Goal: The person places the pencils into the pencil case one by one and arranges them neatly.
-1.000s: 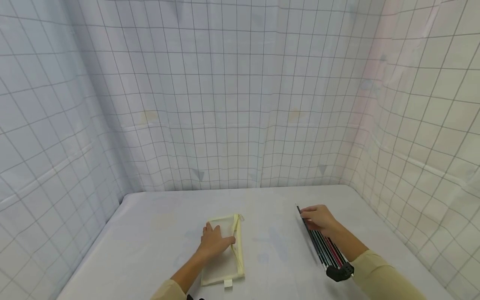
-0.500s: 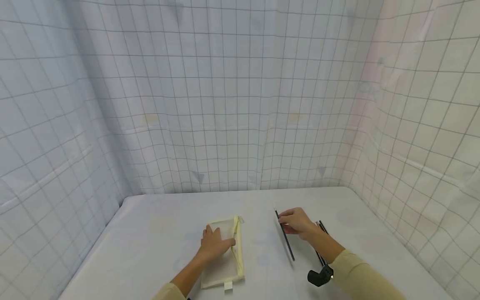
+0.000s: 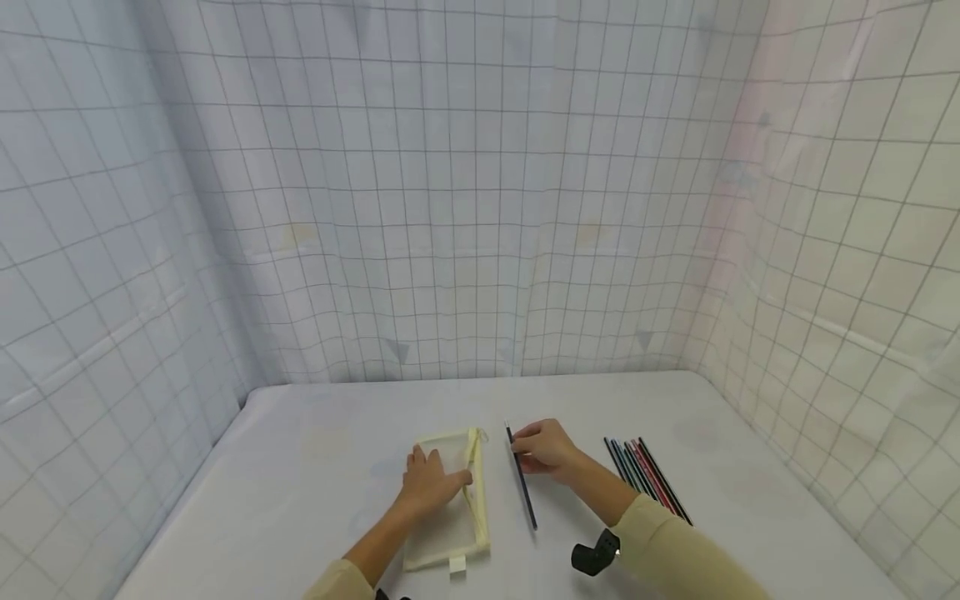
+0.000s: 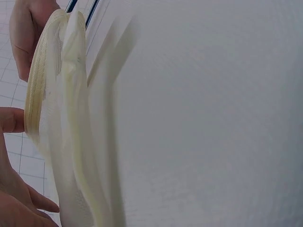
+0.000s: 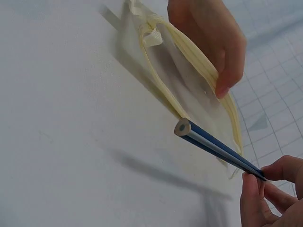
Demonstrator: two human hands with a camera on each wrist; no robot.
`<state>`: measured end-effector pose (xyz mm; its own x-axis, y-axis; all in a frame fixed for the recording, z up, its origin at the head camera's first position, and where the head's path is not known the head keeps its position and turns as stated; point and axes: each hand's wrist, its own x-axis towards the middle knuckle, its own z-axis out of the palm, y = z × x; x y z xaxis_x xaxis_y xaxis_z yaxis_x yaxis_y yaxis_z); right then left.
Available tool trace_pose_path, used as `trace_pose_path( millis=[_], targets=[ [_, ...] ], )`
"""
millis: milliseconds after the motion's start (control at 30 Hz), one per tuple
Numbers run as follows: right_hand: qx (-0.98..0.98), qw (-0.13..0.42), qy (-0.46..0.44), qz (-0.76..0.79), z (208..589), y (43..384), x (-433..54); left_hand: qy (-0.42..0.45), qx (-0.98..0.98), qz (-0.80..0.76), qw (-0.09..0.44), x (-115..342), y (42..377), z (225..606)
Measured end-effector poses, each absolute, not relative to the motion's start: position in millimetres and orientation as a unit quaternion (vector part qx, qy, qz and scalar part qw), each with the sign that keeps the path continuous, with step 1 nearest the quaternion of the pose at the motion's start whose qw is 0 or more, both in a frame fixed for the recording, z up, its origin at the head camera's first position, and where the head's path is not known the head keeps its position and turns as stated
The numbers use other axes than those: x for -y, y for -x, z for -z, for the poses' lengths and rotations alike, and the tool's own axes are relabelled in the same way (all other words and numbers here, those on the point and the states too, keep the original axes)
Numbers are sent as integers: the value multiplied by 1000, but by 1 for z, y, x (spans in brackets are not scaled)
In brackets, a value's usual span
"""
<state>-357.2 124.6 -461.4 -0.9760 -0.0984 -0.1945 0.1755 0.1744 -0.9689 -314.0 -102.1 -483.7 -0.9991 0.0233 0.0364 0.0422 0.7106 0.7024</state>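
Observation:
My left hand (image 3: 431, 490) lies over a pale yellow mesh zip pouch (image 3: 450, 537), fingers spread across the mesh. Its thumb (image 5: 232, 71) hooks the zipper edge, and the pouch's mouth gapes in the right wrist view, facing the other hand. Thumb and fingertips of my right hand (image 3: 546, 447) pinch a dark blue pencil (image 3: 525, 492) near its far end, just right of the pouch. The pencil's flat end (image 5: 182, 127), showing bare wood and core, points away from those fingers and overlaps the pouch's opening in the right wrist view.
A row of several coloured pencils (image 3: 647, 471), dark, bluish and red, lies side by side at the right, partly behind my right forearm. White grid-patterned curtains (image 3: 465, 208) enclose the white table (image 3: 315, 467) at the back and both sides.
My right hand has lifted one pencil off the row and carried it left to beside the pouch, uncovering the other pencils. The left hand and pouch stay put.

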Motion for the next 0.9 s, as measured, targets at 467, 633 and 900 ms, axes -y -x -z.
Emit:
trace_pose_path(
  millis=[467,633,900],
  targets=[
    [-781,135,-28,609,470,353,-85,14,922,388,6,103,313,482],
    [-777,132,-30,615,473,355,-74,19,926,378,5,103,313,482],
    [-759,129,-30,637,476,359,-60,20,927,375,1,104,312,481]
  ],
)
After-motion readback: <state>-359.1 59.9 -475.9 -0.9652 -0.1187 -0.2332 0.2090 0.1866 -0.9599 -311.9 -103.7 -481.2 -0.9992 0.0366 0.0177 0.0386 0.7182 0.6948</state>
